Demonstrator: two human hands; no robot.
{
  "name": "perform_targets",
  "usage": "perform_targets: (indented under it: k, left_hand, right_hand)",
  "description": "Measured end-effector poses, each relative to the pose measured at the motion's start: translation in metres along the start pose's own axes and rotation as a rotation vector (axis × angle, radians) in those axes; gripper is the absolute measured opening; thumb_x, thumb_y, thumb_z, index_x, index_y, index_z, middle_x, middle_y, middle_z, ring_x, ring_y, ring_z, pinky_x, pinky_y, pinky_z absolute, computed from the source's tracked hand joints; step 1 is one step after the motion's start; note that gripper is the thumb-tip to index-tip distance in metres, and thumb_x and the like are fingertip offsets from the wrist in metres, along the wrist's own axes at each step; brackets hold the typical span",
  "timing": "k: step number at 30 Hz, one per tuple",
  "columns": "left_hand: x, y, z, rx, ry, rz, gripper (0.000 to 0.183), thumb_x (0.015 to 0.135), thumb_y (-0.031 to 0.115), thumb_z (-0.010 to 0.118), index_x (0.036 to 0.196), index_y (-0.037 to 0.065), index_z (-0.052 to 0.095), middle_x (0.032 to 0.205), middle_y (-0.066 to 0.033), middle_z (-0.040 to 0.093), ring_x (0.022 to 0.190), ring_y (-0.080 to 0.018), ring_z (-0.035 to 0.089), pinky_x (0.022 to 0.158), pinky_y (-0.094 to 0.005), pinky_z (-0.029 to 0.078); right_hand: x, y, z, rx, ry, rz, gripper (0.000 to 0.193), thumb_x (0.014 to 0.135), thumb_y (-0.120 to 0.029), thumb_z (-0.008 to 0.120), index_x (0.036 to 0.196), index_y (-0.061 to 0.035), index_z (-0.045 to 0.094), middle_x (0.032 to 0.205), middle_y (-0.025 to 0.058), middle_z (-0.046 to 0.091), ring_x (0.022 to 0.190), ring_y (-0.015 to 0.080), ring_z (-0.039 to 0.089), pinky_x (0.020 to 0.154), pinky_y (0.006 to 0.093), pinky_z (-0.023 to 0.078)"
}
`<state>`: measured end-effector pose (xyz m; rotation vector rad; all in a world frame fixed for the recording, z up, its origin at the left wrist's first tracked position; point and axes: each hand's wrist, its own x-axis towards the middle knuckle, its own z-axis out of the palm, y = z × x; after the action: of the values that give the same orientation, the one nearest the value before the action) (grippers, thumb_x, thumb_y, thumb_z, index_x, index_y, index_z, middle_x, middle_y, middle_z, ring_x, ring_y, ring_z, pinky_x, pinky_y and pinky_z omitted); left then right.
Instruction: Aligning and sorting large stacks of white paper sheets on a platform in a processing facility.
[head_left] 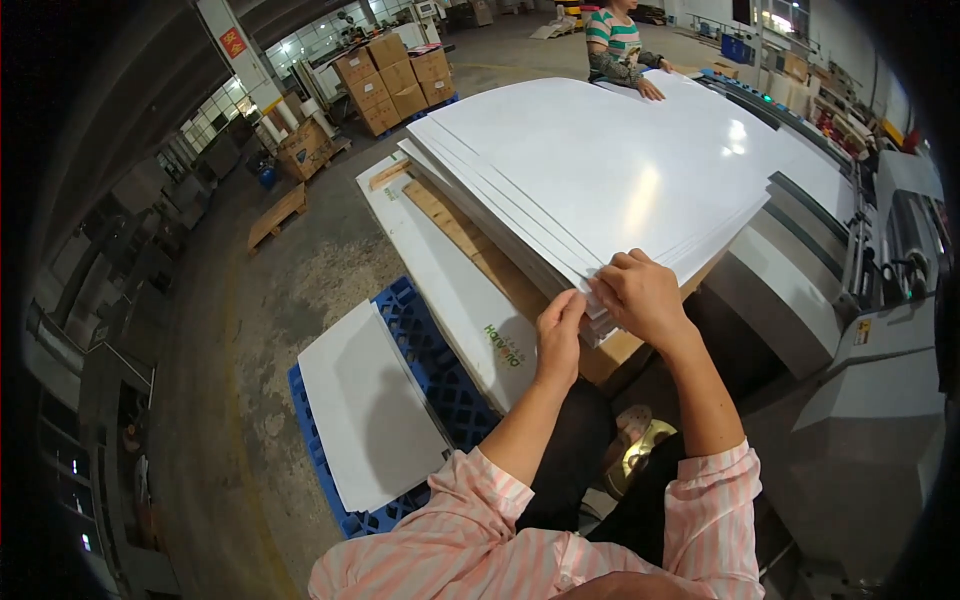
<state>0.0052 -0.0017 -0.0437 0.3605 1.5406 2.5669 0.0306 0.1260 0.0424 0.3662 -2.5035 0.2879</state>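
Note:
A tall stack of large glossy white sheets (570, 150) fills the middle, its upper sheets slightly fanned along the left edge. At the stack's near corner, my left hand (560, 335) is closed with thumb and fingers pinching the sheet edges. Just right of it, my right hand (640, 297) is closed over the same corner, its fingers bent on top of the sheets. How many sheets lie between the fingers is hidden. Across the stack, a co-worker (618, 45) rests both hands on the far edge of the sheets.
A grey machine (865, 400) stands close on the right. Left of the stack lie a long white wrapped board (440, 270) and a blue plastic pallet (400, 305) bearing a smaller white stack (365, 410). Cardboard boxes (395, 80) and a wooden pallet (277, 218) are farther off.

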Motion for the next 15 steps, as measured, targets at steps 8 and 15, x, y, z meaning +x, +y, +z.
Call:
perform_targets:
  k: [8,15]
  left_hand:
    - [0.002,0.003,0.004,0.023,0.044,-0.025,0.029,0.091,0.026,0.045,0.105,0.004,0.057,0.091,-0.0032,0.058,0.080,-0.0107,0.055,0.072,-0.0258,0.045]
    - [0.001,-0.005,-0.003,0.238,-0.009,0.124,0.038,0.086,0.010,0.052,0.122,0.003,0.047,0.090,-0.0014,0.056,0.078,-0.0084,0.051,0.069,-0.0235,0.044]
  right_hand:
    - [0.000,-0.001,0.000,0.025,0.104,0.001,0.016,0.074,-0.021,0.064,0.080,-0.0065,0.063,0.067,0.0057,0.056,0.067,0.0214,0.055,0.056,0.0330,0.045]
    - [0.011,-0.003,-0.014,0.281,0.436,0.219,0.006,0.073,-0.010,0.062,0.078,-0.0086,0.062,0.064,0.0043,0.055,0.063,0.0217,0.053,0.053,0.0316,0.042]
